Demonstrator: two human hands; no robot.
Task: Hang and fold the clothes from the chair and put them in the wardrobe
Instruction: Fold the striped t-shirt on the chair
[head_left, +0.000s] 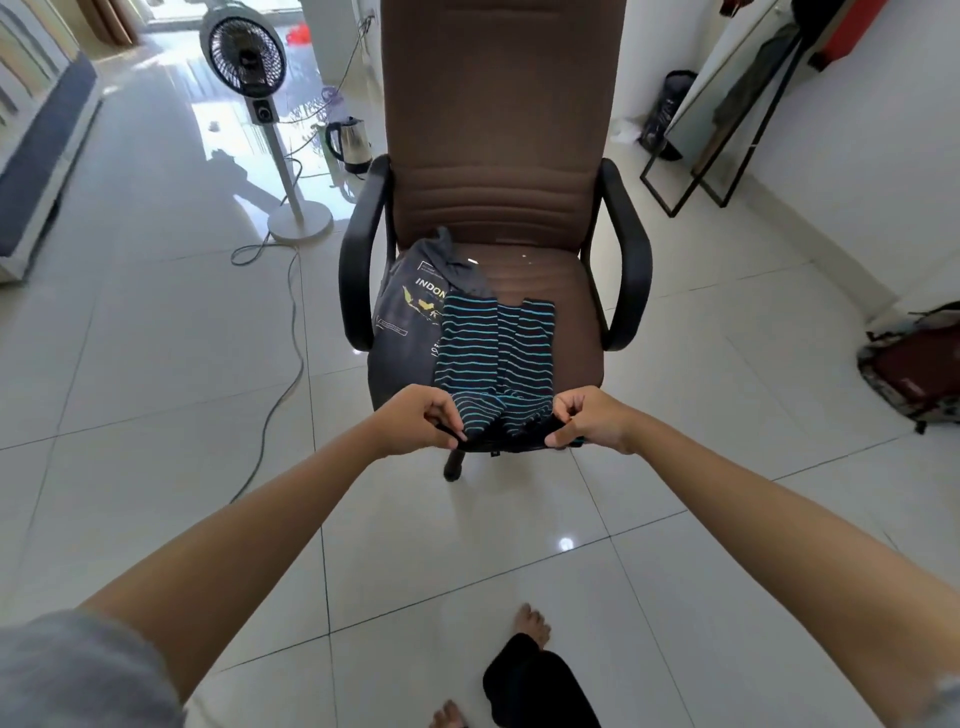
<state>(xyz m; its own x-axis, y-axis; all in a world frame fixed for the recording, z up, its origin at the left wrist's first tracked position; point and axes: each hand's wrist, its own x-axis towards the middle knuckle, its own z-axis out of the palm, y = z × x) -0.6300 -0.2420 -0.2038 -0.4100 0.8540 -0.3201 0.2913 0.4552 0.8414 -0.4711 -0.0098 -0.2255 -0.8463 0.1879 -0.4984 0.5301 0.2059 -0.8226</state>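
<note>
Two hands, left grip (415, 422) and right grip (589, 418), pinching dark teal-striped garment (493, 353) hem, flat on brown chair (545, 291)

One brown office chair (498, 130), two black armrests. Two garments on seat: one striped top (493, 353), one grey printed T-shirt (402, 332). Two hands: left hand (415, 421), right hand (589, 418). One pedestal fan (244, 52). One electric kettle (349, 143). One backpack (917, 358). One leaning mirror (727, 109). Two bare feet.
</note>
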